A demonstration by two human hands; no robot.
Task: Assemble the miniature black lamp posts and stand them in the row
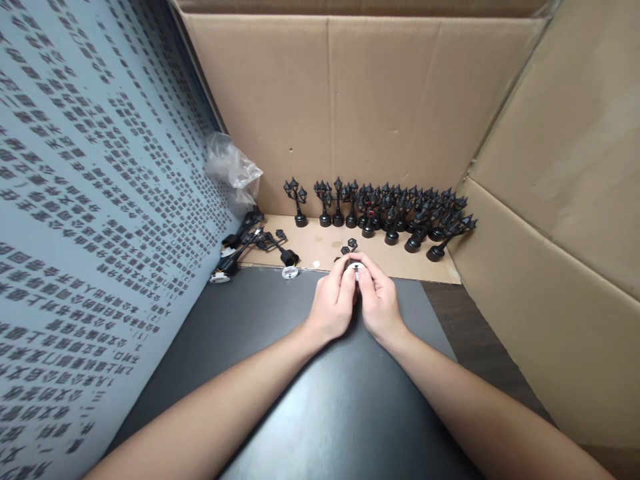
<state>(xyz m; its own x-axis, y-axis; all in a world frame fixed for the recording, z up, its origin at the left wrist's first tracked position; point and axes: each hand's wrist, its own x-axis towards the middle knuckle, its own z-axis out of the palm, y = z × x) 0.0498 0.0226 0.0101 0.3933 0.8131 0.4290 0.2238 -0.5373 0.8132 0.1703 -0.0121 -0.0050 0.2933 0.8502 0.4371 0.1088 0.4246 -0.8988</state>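
1. The left hand point(334, 300) and right hand point(379, 300) are jointly grasping a white disc point(357, 266), thumbs against it, above the mat's point(310, 413) far edge.
2. A black lamp head point(353, 243) is showing past that mat edge, probably belonging to the held piece.
3. Uneven thumb pressure is possibly risking a tilted disc; a loosening grip, a drop onto the mat.
4. Fingers are hiding any post; standing lamps point(392, 237) beyond the mat are overlapping, obscuring their count.

The held disc point(356, 265) is white, the lamp posts point(391, 233) black, the board point(100, 200) pale blue (dark-lettered).
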